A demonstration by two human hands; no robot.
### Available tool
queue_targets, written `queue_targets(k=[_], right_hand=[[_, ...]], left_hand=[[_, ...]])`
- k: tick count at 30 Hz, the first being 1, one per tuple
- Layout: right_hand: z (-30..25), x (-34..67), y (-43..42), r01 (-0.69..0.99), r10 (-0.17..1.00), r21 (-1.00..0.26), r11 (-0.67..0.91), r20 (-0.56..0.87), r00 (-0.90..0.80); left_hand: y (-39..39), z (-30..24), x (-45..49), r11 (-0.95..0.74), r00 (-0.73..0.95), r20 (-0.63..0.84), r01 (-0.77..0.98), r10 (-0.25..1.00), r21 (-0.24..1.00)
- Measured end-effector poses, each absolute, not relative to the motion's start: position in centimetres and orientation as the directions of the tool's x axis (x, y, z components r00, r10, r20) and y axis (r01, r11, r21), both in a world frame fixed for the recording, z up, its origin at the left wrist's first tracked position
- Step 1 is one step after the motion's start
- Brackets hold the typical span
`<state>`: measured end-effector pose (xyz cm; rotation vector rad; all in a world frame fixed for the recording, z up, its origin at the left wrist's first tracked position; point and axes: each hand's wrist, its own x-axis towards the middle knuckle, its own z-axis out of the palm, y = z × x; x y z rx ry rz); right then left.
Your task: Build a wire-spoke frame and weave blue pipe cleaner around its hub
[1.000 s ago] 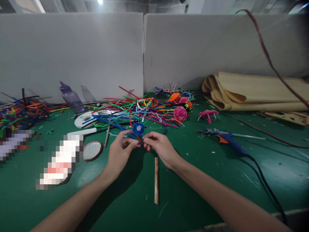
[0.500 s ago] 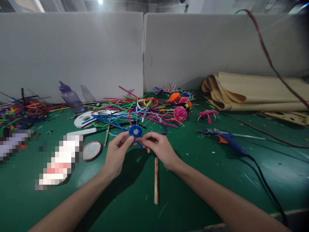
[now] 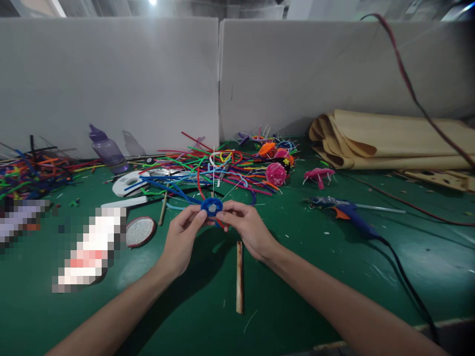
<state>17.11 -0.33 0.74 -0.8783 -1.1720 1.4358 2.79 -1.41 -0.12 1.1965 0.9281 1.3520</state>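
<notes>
A small blue fuzzy ring, which looks like coiled pipe cleaner with a pale centre, is held up between my two hands. Thin white strands stick out from it. My left hand pinches its lower left edge between thumb and fingers. My right hand is closed at its lower right edge, fingertips on the ring. Under the fingertips shows a short red piece, mostly hidden. Below the hands a brown-stained stick lies on the green table. Behind the ring spreads a pile of coloured pipe cleaners.
A blue glue gun with a black cord lies to the right. Finished-looking pink fuzzy pieces sit behind. At left are a purple bottle, a white spool, and a round dish of pale grains. Folded tan sheets lie at back right.
The blue ring has shifted slightly right and down and tipped a little flatter. My right hand's fingertips have moved up from below it onto its right edge.
</notes>
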Motion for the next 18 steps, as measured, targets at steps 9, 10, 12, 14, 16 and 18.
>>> queue_targets(k=[9, 10, 12, 14, 16, 18], right_hand=[[0.62, 17.13, -0.31, -0.323, 0.976, -0.945, -0.054, 0.018, -0.217], [0.6, 17.16, -0.26, -0.335, 0.977, -0.94, -0.06, 0.014, -0.214], [0.64, 17.26, -0.18, -0.348, 0.978, -0.935, -0.071, 0.004, -0.209], [0.76, 17.34, -0.15, -0.345, 0.977, -0.935, -0.079, -0.004, -0.215], [0.9, 17.38, -0.15, -0.343, 0.974, -0.936, -0.076, 0.005, -0.228], [0.98, 17.38, -0.17, -0.34, 0.97, -0.938, -0.065, 0.021, -0.243]], left_hand=[[-1.35, 0.11, 2.71, -0.106, 0.047, 0.12, -0.227, 0.992, 0.968], [-1.36, 0.13, 2.73, -0.103, 0.047, 0.116, -0.227, 0.992, 0.968], [-1.43, 0.21, 2.78, -0.101, 0.054, 0.115, -0.225, 0.992, 0.969], [-1.54, 0.29, 2.83, -0.108, 0.069, 0.127, -0.225, 0.99, 0.968], [-1.63, 0.33, 2.83, -0.114, 0.08, 0.137, -0.242, 0.987, 0.964], [-1.65, 0.32, 2.79, -0.091, 0.096, 0.123, -0.283, 0.988, 0.955]])
